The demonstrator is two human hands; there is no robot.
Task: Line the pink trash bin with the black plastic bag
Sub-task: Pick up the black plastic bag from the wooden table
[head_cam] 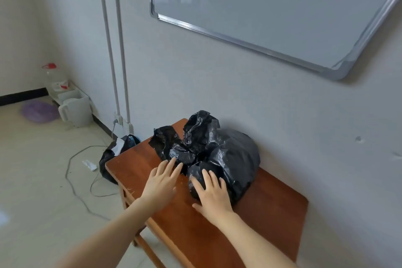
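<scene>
A crumpled black plastic bag (219, 150) bulges on the brown wooden table (272, 206) against the wall, with loose ends sticking up at its left. No pink bin shows; whatever fills the bag is hidden. My left hand (162, 180) lies flat with fingers spread, its fingertips touching the bag's left edge. My right hand (212, 193) rests open with its fingers on the bag's near side and its thumb on the tabletop. Neither hand grips anything.
A second black bag with white paper (115, 154) sits on the floor by the table's left corner. Grey cables (74, 180) trail across the floor. A white kettle (75, 111), a purple basin (39, 112) and a water bottle (53, 76) stand in the far corner. A whiteboard (272, 6) hangs above.
</scene>
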